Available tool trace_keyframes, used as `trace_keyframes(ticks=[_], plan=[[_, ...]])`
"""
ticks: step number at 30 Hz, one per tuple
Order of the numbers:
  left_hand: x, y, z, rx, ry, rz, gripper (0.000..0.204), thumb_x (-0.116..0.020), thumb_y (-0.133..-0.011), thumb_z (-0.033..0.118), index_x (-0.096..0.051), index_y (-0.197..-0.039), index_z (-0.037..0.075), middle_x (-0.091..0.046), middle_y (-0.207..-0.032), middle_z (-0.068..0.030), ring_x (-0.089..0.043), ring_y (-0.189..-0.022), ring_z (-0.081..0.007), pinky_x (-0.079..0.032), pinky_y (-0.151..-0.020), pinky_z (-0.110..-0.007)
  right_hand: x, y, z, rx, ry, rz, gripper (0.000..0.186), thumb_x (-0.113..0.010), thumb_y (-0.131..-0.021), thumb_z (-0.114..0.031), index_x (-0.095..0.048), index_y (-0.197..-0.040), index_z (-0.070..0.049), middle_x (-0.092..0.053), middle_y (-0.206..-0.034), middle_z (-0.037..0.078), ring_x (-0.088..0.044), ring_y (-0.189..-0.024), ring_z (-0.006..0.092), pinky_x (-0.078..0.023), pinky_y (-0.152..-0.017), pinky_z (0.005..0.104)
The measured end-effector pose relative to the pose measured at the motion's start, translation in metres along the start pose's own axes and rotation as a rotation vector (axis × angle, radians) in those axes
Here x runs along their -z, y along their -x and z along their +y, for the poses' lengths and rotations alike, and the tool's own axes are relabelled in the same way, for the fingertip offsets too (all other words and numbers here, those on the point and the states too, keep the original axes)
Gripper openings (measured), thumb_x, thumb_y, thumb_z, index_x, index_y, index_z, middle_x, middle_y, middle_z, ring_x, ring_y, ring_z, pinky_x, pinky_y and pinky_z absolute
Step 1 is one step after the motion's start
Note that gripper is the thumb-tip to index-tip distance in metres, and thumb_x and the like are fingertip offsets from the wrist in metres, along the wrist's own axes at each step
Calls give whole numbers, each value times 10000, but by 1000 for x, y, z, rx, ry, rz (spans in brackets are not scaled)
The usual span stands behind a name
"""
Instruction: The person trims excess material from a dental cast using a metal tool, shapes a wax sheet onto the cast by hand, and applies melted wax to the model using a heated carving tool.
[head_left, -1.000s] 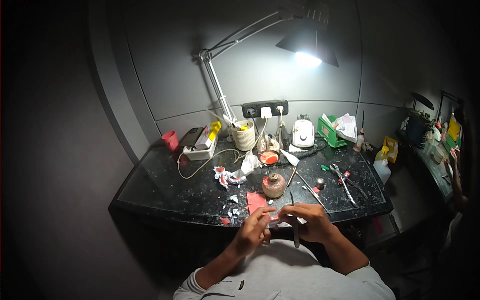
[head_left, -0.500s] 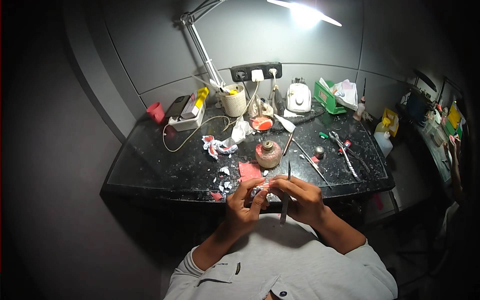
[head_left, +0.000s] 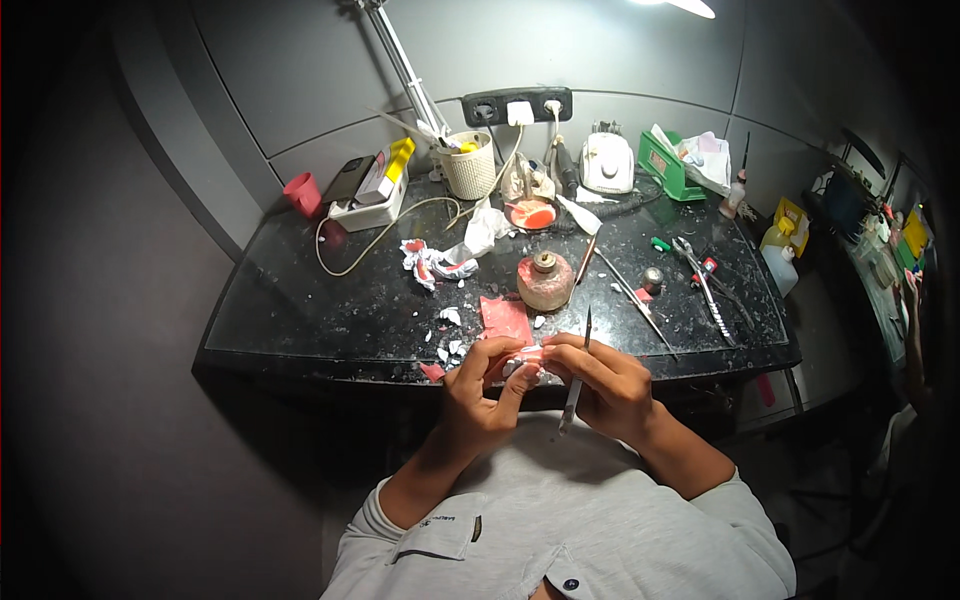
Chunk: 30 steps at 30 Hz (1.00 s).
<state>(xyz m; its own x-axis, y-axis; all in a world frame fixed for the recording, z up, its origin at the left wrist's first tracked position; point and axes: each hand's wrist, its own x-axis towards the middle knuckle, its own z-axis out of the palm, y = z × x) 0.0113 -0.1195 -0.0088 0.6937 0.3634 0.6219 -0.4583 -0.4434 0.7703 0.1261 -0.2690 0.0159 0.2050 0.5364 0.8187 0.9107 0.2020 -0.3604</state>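
Note:
Above the front edge of the bench, my left hand (head_left: 482, 398) pinches a small pink-and-white piece (head_left: 524, 361), which looks like dental wax and plaster, between thumb and fingers. The fingertips of my right hand (head_left: 618, 388) meet its other side. A slim metal carving knife (head_left: 570, 410) lies between my right fingers, its pointed end up and its handle toward my shirt. Fingers cover much of the piece. Just beyond my hands lie a pink wax sheet (head_left: 504, 318) and white plaster chips (head_left: 450, 317). A round glass spirit lamp (head_left: 545, 286) stands behind the sheet.
Crumpled white-and-red scraps (head_left: 432, 266) lie to the left. On the right are a thin rod tool (head_left: 638, 304), pliers (head_left: 706, 290) and a small metal ball-shaped thing (head_left: 652, 280). Farther back stand a woven cup (head_left: 468, 168), a white device (head_left: 606, 165) and a green box (head_left: 672, 168).
The view has shifted, so the bench things sit higher in the picture. The piece has turned slightly between my fingers, showing more white. The knife stays in my right hand.

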Motion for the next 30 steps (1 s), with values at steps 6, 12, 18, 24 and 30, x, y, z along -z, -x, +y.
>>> trace_keyframes(ticks=[6, 12, 18, 24, 30], plan=[[8, -1, -2, 30, -69, -8, 165, -714, -922, 31, -631, -1047, -38, -694, -909, -143, -711, -731, -187, -571, -642, -288, -2, 2, 6, 67, 4, 19, 305, -757, -797, 82, -687, -1092, 50, -728, -1015, 211, -748, -890, 304, -610, -755, 340], [12, -10, -10, -287, -231, -42, 175, -727, -891, -5, -630, -1033, -40, -661, -937, -174, -676, -689, -238, -550, -585, -302, -4, 2, 4, 54, -1, 52, 303, -760, -791, 84, -689, -1084, 57, -728, -1028, 222, -747, -913, 307, -614, -766, 336], [13, -8, -18, -472, -389, -97, 276, -711, -856, -43, -596, -1107, -50, -654, -956, -203, -685, -701, -305, -557, -557, -343, -4, 1, 2, 0, -38, 95, 256, -764, -826, 21, -705, -1076, 27, -732, -1016, 188, -749, -857, 275, -608, -714, 325], [16, -5, -17, -562, -493, -102, 299, -700, -841, -49, -599, -1123, -53, -661, -874, -172, -672, -627, -252, -519, -498, -328, -3, 0, -2, -67, -44, 46, 273, -758, -813, 53, -700, -1078, 21, -738, -1030, 187, -752, -919, 283, -609, -753, 313], [16, -4, -17, -568, -521, -92, 277, -700, -861, -25, -604, -1116, -72, -668, -830, -151, -658, -586, -218, -489, -475, -310, -3, 1, 1, -105, -60, 6, 304, -764, -810, 36, -707, -1103, -18, -730, -1034, 151, -746, -883, 259, -607, -739, 324]])
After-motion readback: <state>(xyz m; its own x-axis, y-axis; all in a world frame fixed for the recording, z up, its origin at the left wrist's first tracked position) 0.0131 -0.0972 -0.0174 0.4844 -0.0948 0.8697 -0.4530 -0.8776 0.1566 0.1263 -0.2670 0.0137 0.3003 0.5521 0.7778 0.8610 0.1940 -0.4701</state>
